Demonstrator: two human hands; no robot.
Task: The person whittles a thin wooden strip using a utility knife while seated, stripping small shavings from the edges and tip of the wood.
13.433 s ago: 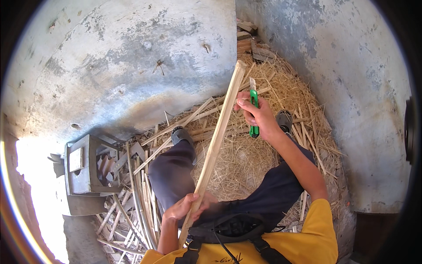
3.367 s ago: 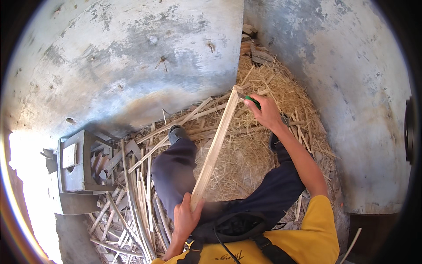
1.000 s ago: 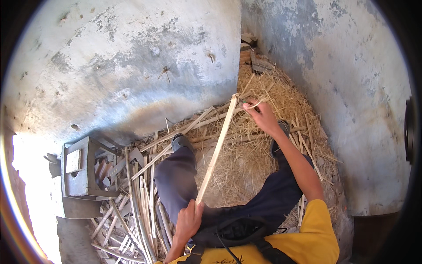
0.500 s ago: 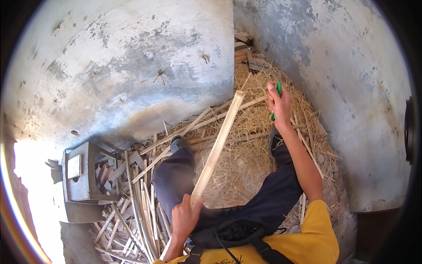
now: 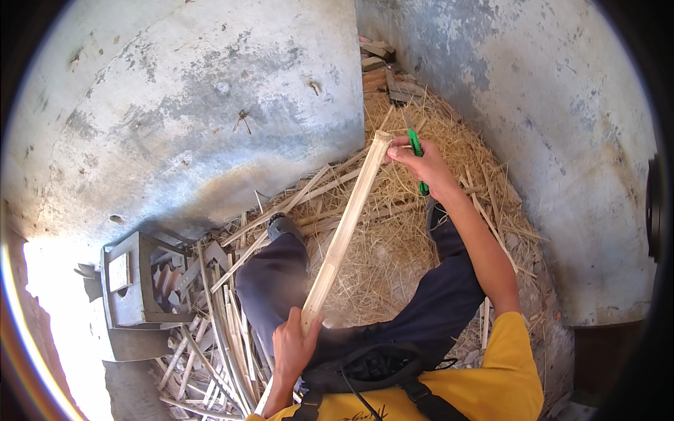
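Note:
My left hand (image 5: 293, 344) grips the near end of a long pale wooden strip (image 5: 344, 231) that slants up and away over my lap. My right hand (image 5: 425, 165) is shut on a green-handled knife (image 5: 417, 158) and sits at the strip's far tip, touching it. My legs in dark trousers are spread on the ground, one foot (image 5: 281, 226) showing near the wall.
Straw-like shavings (image 5: 414, 231) cover the ground between two concrete walls. Several split wooden strips (image 5: 217, 330) lie at my left beside a grey hollow block (image 5: 133, 281). Stacked wood pieces (image 5: 382, 70) sit in the far corner.
My right hand with the knife has come back from the right to the strip's far tip. The left hand keeps its grip on the near end.

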